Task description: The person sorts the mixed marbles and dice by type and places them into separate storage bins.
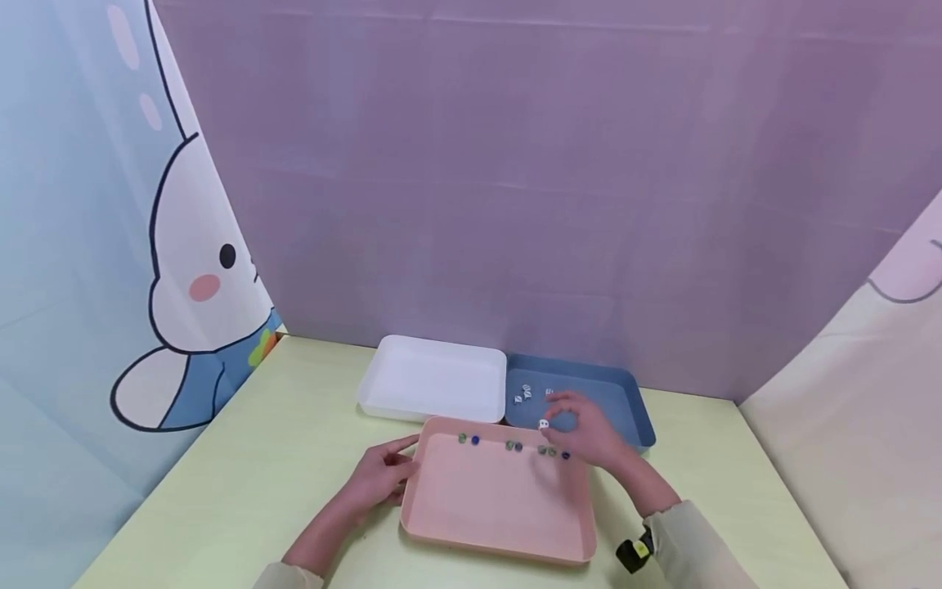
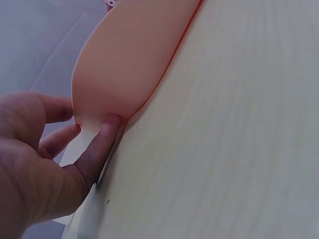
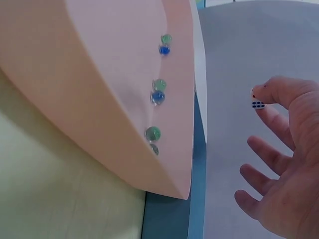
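Note:
A white die [image 3: 258,104] with dark pips is pinched between thumb and index finger of my right hand [image 1: 585,432]. The hand hovers over the seam where the pink tray [image 1: 500,507] meets the blue tray [image 1: 639,409], its other fingers spread apart. Several green and blue glass marbles [image 3: 158,96] lie in a line along the pink tray's far side. My left hand [image 1: 377,478] holds that tray at its left edge, thumb against the outer wall and fingers at the corner. Inside the blue tray sit several white dice [image 1: 527,394].
A white tray [image 1: 434,378] stands behind the pink one, left of the blue tray. A black object with a yellow mark [image 1: 634,550] is beside my right sleeve. Behind the pale yellow table [image 1: 324,384] hangs a purple cloth [image 1: 471,180].

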Motion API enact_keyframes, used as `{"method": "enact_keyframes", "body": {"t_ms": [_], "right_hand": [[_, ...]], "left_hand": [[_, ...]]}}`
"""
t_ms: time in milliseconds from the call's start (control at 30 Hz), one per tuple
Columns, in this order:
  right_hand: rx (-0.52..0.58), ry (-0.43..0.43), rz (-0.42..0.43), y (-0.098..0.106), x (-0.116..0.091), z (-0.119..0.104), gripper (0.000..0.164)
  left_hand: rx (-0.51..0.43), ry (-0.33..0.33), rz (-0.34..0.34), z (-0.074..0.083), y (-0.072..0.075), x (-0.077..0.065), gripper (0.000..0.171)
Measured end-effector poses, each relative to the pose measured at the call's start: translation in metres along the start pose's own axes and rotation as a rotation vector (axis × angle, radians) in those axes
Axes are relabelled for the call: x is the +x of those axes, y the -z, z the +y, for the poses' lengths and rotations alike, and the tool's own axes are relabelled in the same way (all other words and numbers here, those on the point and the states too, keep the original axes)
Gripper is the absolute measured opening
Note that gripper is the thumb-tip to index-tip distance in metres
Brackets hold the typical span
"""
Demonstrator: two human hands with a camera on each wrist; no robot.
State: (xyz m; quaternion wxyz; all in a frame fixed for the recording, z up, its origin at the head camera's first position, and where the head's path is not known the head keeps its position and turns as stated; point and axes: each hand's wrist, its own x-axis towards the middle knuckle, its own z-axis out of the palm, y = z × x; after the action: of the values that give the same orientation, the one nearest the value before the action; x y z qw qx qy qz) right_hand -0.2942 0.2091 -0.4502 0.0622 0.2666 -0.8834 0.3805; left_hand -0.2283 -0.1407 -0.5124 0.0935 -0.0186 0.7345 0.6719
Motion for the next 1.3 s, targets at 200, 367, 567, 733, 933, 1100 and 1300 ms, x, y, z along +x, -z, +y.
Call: {"method": "enact_keyframes", "body": {"t_ms": [200, 367, 567, 733, 933, 1100, 1300], "right_hand": [[0.02, -0.052, 0.036, 0.002, 0.014, 0.011, 0.008], [0.017, -0.105, 0.054, 0.006, 0.027, 0.021, 0.007], [-0.009, -0.17, 0.046, 0.009, 0.041, 0.031, 0.007], [-0.026, -0.218, 0.046, 0.009, 0.049, 0.036, 0.01], [-0.041, -0.296, 0.03, 0.008, 0.058, 0.043, 0.014], [-0.034, -0.322, 0.014, 0.006, 0.061, 0.047, 0.011], [-0.042, -0.334, 0.017, 0.006, 0.058, 0.052, 0.011]], "left_hand": [[-0.003, 0.007, 0.005, 0.0, 0.0, 0.001, 0.051], [-0.015, 0.003, -0.004, 0.001, 0.001, 0.003, 0.051], [-0.009, 0.007, -0.006, -0.001, 0.002, 0.005, 0.049], [-0.017, 0.013, -0.008, -0.002, 0.001, 0.004, 0.049], [-0.038, -0.001, 0.003, -0.003, 0.0, 0.004, 0.05], [-0.043, -0.001, 0.004, -0.005, 0.001, 0.003, 0.051], [-0.045, -0.002, -0.003, -0.004, 0.0, 0.003, 0.05]]}}
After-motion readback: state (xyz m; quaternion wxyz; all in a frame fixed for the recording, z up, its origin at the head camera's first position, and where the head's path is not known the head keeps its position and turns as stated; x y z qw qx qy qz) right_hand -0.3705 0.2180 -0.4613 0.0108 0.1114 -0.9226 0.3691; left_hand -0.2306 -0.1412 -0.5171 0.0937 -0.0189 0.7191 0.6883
